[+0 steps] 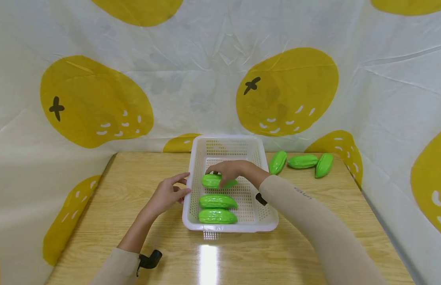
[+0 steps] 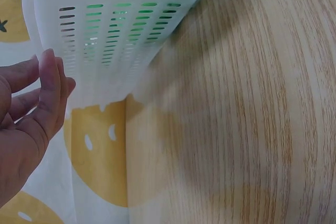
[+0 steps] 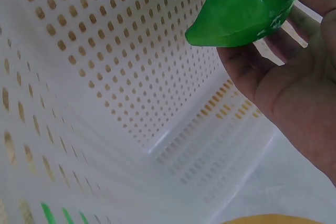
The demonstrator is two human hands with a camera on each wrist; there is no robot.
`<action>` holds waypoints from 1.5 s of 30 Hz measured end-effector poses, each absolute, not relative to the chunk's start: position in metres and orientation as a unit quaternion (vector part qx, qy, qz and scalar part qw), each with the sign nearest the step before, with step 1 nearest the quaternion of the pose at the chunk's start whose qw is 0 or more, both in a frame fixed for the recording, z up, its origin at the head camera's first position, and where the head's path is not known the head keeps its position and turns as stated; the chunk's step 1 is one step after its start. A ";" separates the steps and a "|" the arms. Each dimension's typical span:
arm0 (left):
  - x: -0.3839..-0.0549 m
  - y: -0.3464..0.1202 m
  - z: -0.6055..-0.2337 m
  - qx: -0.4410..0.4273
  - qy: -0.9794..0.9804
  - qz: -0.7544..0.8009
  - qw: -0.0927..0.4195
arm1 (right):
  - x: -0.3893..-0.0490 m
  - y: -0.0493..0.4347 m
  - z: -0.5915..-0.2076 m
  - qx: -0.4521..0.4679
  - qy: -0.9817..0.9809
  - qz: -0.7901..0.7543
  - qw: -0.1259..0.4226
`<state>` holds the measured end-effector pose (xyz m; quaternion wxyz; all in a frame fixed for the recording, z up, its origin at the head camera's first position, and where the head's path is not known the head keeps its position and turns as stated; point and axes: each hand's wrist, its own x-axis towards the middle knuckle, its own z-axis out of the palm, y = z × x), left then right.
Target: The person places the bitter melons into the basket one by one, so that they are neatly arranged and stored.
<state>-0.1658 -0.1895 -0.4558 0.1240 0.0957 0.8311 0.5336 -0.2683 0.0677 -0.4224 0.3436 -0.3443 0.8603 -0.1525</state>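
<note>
In the head view, a white plastic basket (image 1: 230, 228) with slotted walls stands on the wooden table. My right hand (image 1: 229, 170) reaches inside it and grips a glossy green ridged fruit (image 1: 210, 181), thumb on the near side. The right wrist view shows that fruit's pointed end (image 3: 220, 27) sticking out from the curled fingers (image 3: 244, 69). Two more green fruits (image 1: 217, 201) lie side by side across the near end of the basket. At the left rim, my left hand (image 1: 168, 194) holds the basket edge, with fingers (image 2: 50, 80) bent against it.
Three other green fruits lie on the table (image 1: 135, 178) right of the basket: one close to its wall (image 1: 278, 162), one lying sideways (image 1: 302, 161), one at the far right (image 1: 324, 165). A white cloth (image 1: 195, 87) printed with yellow fruit hangs behind and on both sides.
</note>
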 end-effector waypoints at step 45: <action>-0.166 -0.190 -0.458 0.105 0.831 0.534 0.115 | -0.268 0.067 -0.446 -0.340 0.843 -0.152 0.389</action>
